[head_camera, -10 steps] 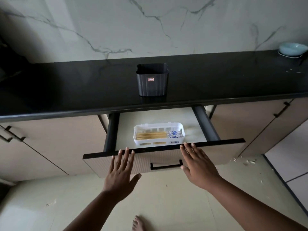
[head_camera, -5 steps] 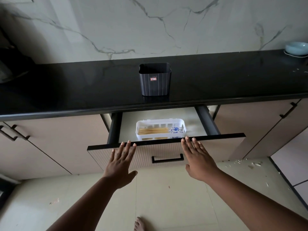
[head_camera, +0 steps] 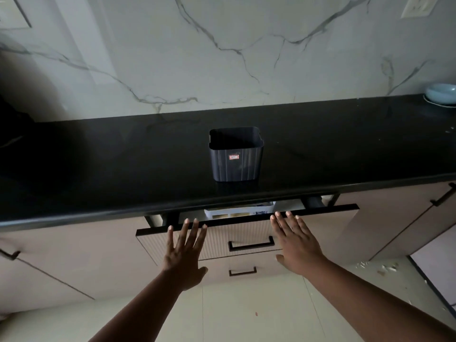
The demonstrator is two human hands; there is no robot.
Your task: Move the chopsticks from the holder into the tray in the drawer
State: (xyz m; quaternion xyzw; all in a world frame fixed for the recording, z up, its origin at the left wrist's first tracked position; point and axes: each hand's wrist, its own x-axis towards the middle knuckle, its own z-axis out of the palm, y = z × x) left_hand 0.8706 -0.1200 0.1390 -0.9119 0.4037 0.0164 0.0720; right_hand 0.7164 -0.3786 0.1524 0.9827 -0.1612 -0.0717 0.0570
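The dark ribbed holder (head_camera: 236, 156) stands on the black counter (head_camera: 98, 169), and nothing sticks out of its top. Below it the drawer (head_camera: 217, 238) is pulled out only a little. Just the front wall of the white tray (head_camera: 237, 213) shows in the gap; the chopsticks inside are hidden by the counter edge. My left hand (head_camera: 183, 253) and my right hand (head_camera: 294, 240) lie flat with fingers spread against the drawer front, on either side of its black handle (head_camera: 251, 244). Neither hand holds anything.
A pale blue bowl (head_camera: 441, 93) sits at the counter's far right, by the marble wall. Beige cabinet doors with black handles flank the drawer, and a second drawer handle (head_camera: 242, 271) is below. Crumbs litter the tiled floor at right.
With both palms on its front, the drawer has slid most of the way in. The tray and chopsticks, fully visible before, are now nearly all hidden under the counter.
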